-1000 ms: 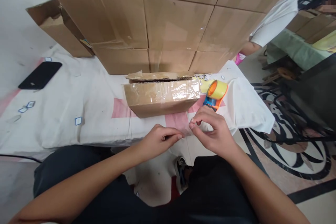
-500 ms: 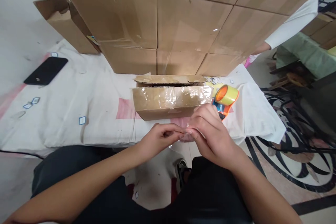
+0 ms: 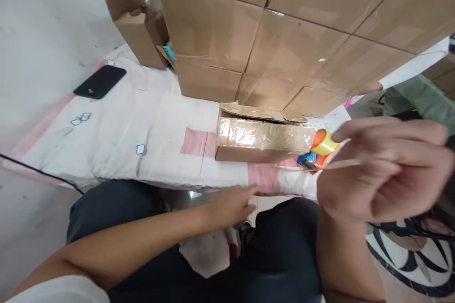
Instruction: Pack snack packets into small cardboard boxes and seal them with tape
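My right hand is raised close to the camera at the right, blurred by motion. Its fingers are closed on a thin, see-through strip of tape that trails out to the left. My left hand hovers by the table's front edge, above my lap, fingers loosely stretched and nothing visible in them. Between and beyond the hands lies a small cardboard box, its front covered with shiny clear tape and its top flap slightly raised. To its right, partly behind my right hand, is an orange and yellow tape dispenser.
A tall stack of taped cartons rises behind the box. An open carton and a black phone are at the left on the white cloth. Another person's white sleeve shows behind the stack.
My hands, together earlier at a small clear piece, have parted. The right hand has risen to the right with the strip; the left has dropped slightly and loosened. The view has shifted left.
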`<state>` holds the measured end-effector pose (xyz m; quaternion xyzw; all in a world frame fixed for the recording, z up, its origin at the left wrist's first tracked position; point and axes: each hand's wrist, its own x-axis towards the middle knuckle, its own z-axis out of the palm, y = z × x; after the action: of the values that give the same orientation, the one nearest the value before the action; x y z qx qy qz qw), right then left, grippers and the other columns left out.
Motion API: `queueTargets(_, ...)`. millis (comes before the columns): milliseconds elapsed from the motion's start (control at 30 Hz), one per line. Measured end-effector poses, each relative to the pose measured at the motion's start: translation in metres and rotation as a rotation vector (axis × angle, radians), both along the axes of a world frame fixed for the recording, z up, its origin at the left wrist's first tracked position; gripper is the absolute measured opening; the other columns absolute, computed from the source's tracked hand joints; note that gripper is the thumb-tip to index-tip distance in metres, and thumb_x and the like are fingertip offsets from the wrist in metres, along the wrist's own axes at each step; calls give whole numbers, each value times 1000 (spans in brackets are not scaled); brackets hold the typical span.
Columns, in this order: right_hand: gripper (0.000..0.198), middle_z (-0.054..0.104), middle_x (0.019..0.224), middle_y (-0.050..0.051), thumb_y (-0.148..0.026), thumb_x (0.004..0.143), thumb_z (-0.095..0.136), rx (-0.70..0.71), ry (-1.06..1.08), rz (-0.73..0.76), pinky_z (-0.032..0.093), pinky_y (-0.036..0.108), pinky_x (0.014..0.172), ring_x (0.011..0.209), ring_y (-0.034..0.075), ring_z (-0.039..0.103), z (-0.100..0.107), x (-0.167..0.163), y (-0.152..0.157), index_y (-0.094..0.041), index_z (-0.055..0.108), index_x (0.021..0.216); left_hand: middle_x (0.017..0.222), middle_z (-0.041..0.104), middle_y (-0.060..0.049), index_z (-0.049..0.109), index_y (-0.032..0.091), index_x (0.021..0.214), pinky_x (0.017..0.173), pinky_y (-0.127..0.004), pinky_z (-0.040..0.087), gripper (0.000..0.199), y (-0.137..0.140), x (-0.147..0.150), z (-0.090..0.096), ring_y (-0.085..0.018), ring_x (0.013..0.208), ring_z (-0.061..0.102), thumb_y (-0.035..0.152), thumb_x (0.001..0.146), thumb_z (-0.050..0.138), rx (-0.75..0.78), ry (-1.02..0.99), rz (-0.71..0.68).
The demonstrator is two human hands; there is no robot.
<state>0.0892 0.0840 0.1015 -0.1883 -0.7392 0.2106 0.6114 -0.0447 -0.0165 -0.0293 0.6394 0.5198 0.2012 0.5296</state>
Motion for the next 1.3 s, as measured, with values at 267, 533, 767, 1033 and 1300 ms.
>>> queueTargets(267, 21, 58, 72, -2, -35, 93, 70, -11, 188, 194, 54, 38, 69, 67, 17, 61, -11, -23, 25, -24, 54, 85, 78, 72, 2, 69, 22, 98, 61, -22, 41, 16, -9, -47, 38, -9, 62, 61, 27, 98, 54, 848, 74, 478)
queueTargets(533, 30, 64, 74, -5, -23, 85, 77, -29, 4, 207, 61, 38, 63, 62, 18, 64, -6, -23, -4, -29, 50, 95, 52, 45, 9, 62, 21, 88, 53, -23, 36, 15, 9, -98, 54, -9, 49, 41, 35, 90, 66, 645, -317, 921)
queueTargets(767, 44, 56, 74, -9, -18, 78, 84, -26, -18, 293, 66, 40, 68, 60, 15, 63, -13, -35, -15, -30, 46, 97, 64, 53, 4, 68, 19, 84, 58, -24, 39, 18, 19, -99, 60, -11, 61, 48, 38, 86, 68, 602, -412, 866)
queueTargets(1033, 53, 62, 89, -6, -2, 79, 72, -87, -101, 416, 62, 36, 53, 62, 16, 66, -23, -37, -6, -34, 41, 106, 101, 59, 0, 60, 23, 115, 67, -23, 46, 34, 45, -106, 45, -8, 67, 50, 17, 83, 66, 737, -271, 875)
queueTargets(1300, 57, 62, 96, -6, -3, 76, 76, -130, -185, 369, 61, 29, 55, 63, 12, 65, -32, -39, 1, -33, 35, 102, 148, 54, -5, 65, 26, 124, 88, -30, 52, 46, 58, -114, 50, -21, 126, 55, 7, 86, 49, 868, -33, 624)
